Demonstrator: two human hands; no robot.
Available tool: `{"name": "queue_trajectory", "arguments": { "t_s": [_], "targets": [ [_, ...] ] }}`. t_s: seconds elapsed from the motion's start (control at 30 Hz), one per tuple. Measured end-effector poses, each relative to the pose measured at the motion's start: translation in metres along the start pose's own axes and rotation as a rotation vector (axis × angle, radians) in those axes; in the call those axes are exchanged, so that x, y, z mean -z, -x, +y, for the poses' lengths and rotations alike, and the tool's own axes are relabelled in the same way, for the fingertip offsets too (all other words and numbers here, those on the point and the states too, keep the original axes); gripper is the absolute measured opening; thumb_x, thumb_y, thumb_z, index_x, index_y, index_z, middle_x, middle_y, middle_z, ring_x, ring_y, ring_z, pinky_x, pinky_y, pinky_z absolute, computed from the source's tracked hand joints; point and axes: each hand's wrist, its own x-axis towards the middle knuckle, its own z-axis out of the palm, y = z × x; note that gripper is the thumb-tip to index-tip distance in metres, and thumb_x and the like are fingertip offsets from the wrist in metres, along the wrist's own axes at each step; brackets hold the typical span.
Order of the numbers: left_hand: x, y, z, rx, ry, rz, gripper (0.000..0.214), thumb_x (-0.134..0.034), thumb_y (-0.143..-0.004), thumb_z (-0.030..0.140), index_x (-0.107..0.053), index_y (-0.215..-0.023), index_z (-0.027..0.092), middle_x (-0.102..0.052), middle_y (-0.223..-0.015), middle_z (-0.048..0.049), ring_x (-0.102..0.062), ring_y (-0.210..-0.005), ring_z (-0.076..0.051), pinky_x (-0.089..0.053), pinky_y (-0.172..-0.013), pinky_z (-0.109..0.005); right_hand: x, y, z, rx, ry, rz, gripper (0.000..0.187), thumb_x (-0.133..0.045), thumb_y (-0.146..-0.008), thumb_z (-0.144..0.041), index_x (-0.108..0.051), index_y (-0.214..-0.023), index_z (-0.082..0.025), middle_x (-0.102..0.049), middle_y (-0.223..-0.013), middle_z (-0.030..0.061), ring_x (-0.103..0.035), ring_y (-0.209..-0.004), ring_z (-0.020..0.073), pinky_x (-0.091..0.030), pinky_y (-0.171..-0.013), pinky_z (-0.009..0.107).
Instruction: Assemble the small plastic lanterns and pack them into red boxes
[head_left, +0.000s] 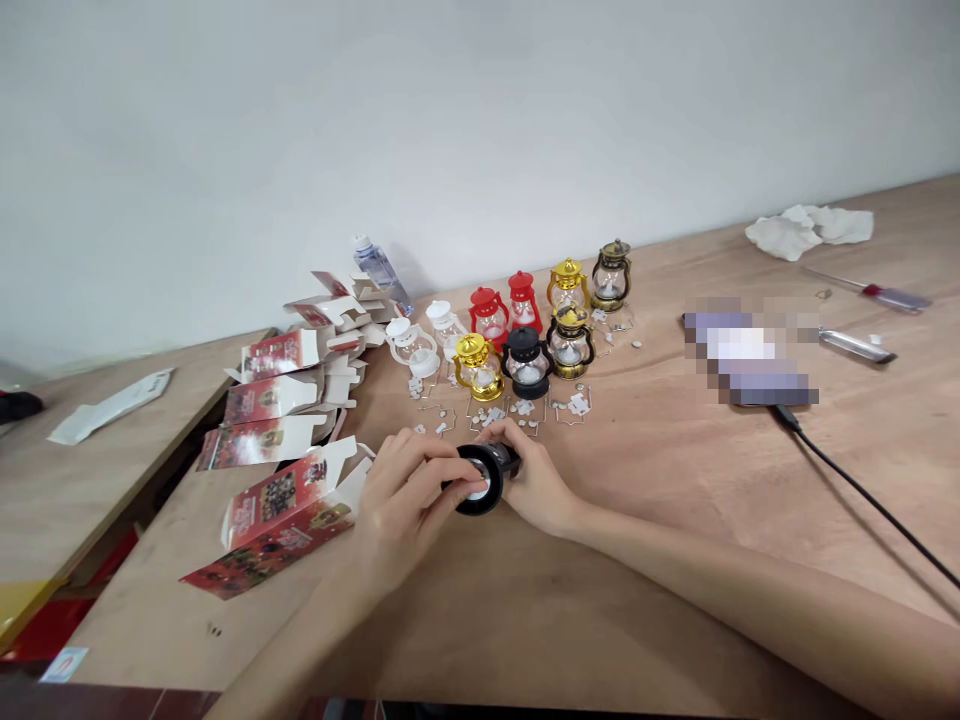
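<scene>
A small black toy lantern point(486, 474) lies on its side between both hands, its round base turned toward me. My left hand point(409, 498) is closed, with fingertips pinching at the lantern's base. From behind and the right, my right hand point(534, 480) wraps round the lantern's body. Just beyond stand several mini lanterns: white point(411, 345), red point(489, 314), gold point(478, 366), black point(528, 362) and bronze point(611, 274). Small clear and white scraps point(523, 408) litter the wooden table point(675, 480) around them.
Opened red-and-white cardboard boxes point(289, 505) are piled at the left. A plastic bottle point(379, 266) lies behind them. At the right are a blurred-out device with a black cable point(862, 490), two screwdrivers point(881, 293), and a white cloth point(806, 228). A second table point(67, 480) sits left.
</scene>
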Motion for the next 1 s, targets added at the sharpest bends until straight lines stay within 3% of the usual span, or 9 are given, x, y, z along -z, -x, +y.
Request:
{"name": "queue_trajectory", "arguments": {
  "t_s": [0.17,0.33,0.5,0.53,0.63,0.73,0.83,1.0],
  "targets": [
    [-0.008,0.000,-0.006,-0.001,-0.067,-0.001,0.004,-0.063,-0.085,0.017,-0.064,-0.083,0.020,-0.059,-0.078,-0.0008,-0.050,-0.069,-0.012,-0.039,-0.063,-0.026,0.000,0.000,-0.001,-0.011,-0.010,0.003,0.030,-0.059,-0.065,-0.010,-0.049,-0.091,-0.021,-0.062,-0.088,0.0003,-0.058,-0.082,0.0158,-0.044,-0.075,0.028],
    [0.001,0.000,-0.007,-0.026,-0.073,-0.016,0.007,-0.064,-0.084,0.017,-0.065,-0.088,0.021,-0.060,-0.082,-0.0016,-0.051,-0.071,-0.012,-0.041,-0.062,-0.026,0.000,0.000,-0.001,-0.001,-0.004,0.001,0.031,-0.057,-0.063,-0.008,-0.050,-0.090,-0.021,-0.062,-0.088,0.0007,-0.059,-0.083,0.0160,-0.045,-0.076,0.028],
    [0.002,-0.001,-0.034,0.162,-0.140,0.071,0.007,-0.059,-0.087,0.021,-0.066,-0.088,0.019,-0.059,-0.083,-0.0026,-0.056,-0.077,-0.014,-0.044,-0.066,-0.027,0.000,0.000,0.000,0.010,-0.009,0.014,0.033,-0.055,-0.062,-0.006,-0.051,-0.090,-0.022,-0.063,-0.087,-0.0011,-0.060,-0.081,0.0152,-0.045,-0.074,0.027],
    [-0.001,-0.002,-0.043,0.214,-0.178,0.032,0.010,-0.057,-0.088,0.024,-0.066,-0.088,0.019,-0.061,-0.083,-0.0031,-0.057,-0.078,-0.016,-0.045,-0.068,-0.028,0.000,0.000,0.000,0.006,-0.011,0.014,0.033,-0.055,-0.062,-0.005,-0.051,-0.090,-0.022,-0.063,-0.086,-0.0012,-0.060,-0.081,0.0151,-0.045,-0.074,0.027],
    [-0.017,-0.004,-0.071,0.380,-0.314,-0.281,0.020,-0.051,-0.090,0.027,-0.069,-0.091,0.019,-0.066,-0.085,-0.0055,-0.058,-0.082,-0.021,-0.044,-0.073,-0.033,-0.001,0.000,0.001,-0.006,-0.020,0.017,0.033,-0.054,-0.061,-0.005,-0.051,-0.090,-0.022,-0.063,-0.085,-0.0019,-0.059,-0.079,0.0147,-0.044,-0.072,0.026],
    [-0.035,-0.006,-0.086,0.479,-0.434,-0.488,0.024,-0.049,-0.090,0.027,-0.070,-0.095,0.018,-0.068,-0.095,-0.0090,-0.059,-0.093,-0.026,-0.042,-0.078,-0.037,-0.001,0.000,0.001,-0.011,-0.020,0.022,0.032,-0.055,-0.062,-0.007,-0.050,-0.090,-0.022,-0.062,-0.084,-0.0026,-0.058,-0.079,0.0145,-0.043,-0.072,0.026],
    [-0.046,-0.007,-0.090,0.482,-0.489,-0.567,0.024,-0.051,-0.088,0.028,-0.071,-0.095,0.018,-0.069,-0.097,-0.0108,-0.060,-0.095,-0.029,-0.042,-0.077,-0.038,-0.001,-0.001,0.001,-0.009,-0.011,0.024,0.030,-0.056,-0.062,-0.009,-0.050,-0.089,-0.022,-0.062,-0.083,-0.0025,-0.058,-0.078,0.0148,-0.044,-0.072,0.026],
    [-0.050,-0.006,-0.091,0.453,-0.503,-0.556,0.022,-0.050,-0.087,0.024,-0.071,-0.087,0.018,-0.071,-0.092,-0.0107,-0.063,-0.090,-0.027,-0.042,-0.073,-0.035,-0.001,-0.001,0.000,0.004,0.005,0.024,0.031,-0.055,-0.062,-0.009,-0.050,-0.090,-0.022,-0.062,-0.085,-0.0019,-0.059,-0.080,0.0151,-0.045,-0.073,0.027]
  ]
}}
